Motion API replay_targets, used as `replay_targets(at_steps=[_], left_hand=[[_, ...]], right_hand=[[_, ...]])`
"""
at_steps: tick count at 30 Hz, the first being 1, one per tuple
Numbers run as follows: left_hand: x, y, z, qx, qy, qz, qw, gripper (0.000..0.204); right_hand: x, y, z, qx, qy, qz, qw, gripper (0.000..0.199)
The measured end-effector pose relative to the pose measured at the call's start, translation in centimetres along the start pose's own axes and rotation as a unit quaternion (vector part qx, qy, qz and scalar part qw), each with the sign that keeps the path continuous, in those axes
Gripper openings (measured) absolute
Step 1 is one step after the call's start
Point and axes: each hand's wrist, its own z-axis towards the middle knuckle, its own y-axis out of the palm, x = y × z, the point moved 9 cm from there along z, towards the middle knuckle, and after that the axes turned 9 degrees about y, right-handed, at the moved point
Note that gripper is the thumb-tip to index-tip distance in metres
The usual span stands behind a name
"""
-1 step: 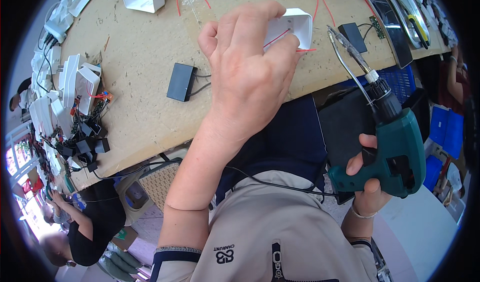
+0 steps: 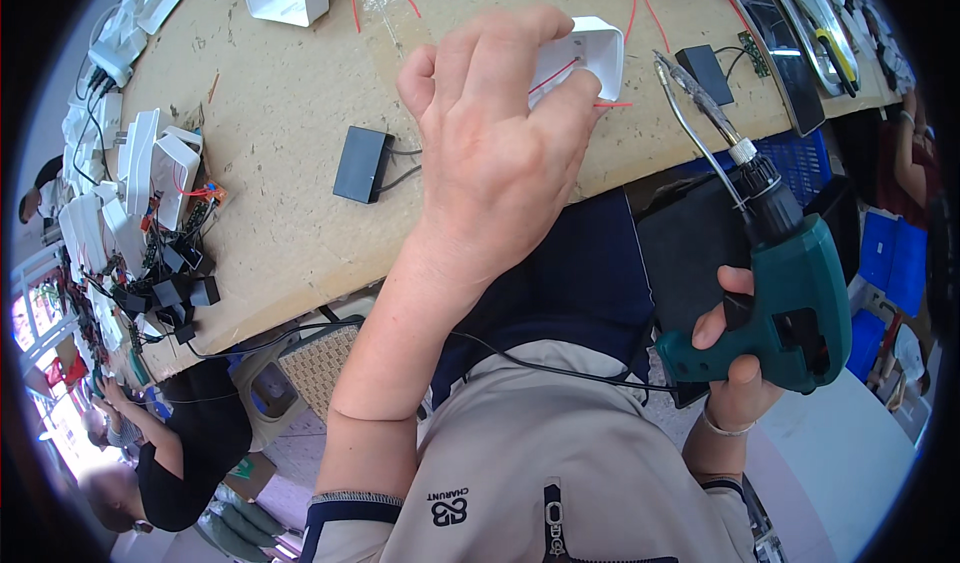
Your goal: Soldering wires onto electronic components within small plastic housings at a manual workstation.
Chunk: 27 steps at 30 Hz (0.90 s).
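My left hand (image 2: pixel 500 133) grips a small white plastic housing (image 2: pixel 608 51) at the table's near edge, fingers on its far side and thumb at its near side. Inside the housing runs a red wire (image 2: pixel 555 76); a second red wire end (image 2: pixel 613 104) sticks out beside my thumb. My fingers hide part of the housing. My right hand (image 2: pixel 728 338) is wrapped round the handle of a green soldering gun (image 2: pixel 808 263), with a finger by its black trigger. The gun's metal tip and thin curved feed tube (image 2: pixel 690 123) point up and left, to the right of the housing and apart from it.
A black box with leads (image 2: pixel 362 163) lies left of my hand; another black box (image 2: pixel 705 73) and a phone (image 2: pixel 780 58) are at right. White housings and circuit boards pile up at left (image 2: pixel 150 193). The gun's black cord (image 2: pixel 540 368) crosses my lap. Other people sit at both sides.
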Motion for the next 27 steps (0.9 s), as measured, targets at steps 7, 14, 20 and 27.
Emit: replay_targets(at_steps=[7, 14, 20, 27], left_hand=[[0.9, 0.5, -0.4, -0.055, 0.008, 0.004, 0.998, 0.028], [0.2, 0.1, -1.2, 0.053, 0.034, -0.06, 0.996, 0.023], [0.1, -0.2, -0.9, 0.064, 0.02, -0.019, 0.998, 0.022], [-0.3, -0.5, 0.0, 0.03, -0.013, 0.035, 0.999, 0.011]], right_hand=[[0.0, 0.1, 0.4, -0.011, -0.007, 0.004, 1.0, 0.081], [0.3, 0.2, 0.6, -0.025, -0.002, 0.011, 1.0, 0.081], [0.5, 0.1, 0.4, -0.017, 0.006, 0.022, 1.0, 0.082], [0.6, 0.2, -0.1, -0.007, 0.001, 0.01, 1.0, 0.081]])
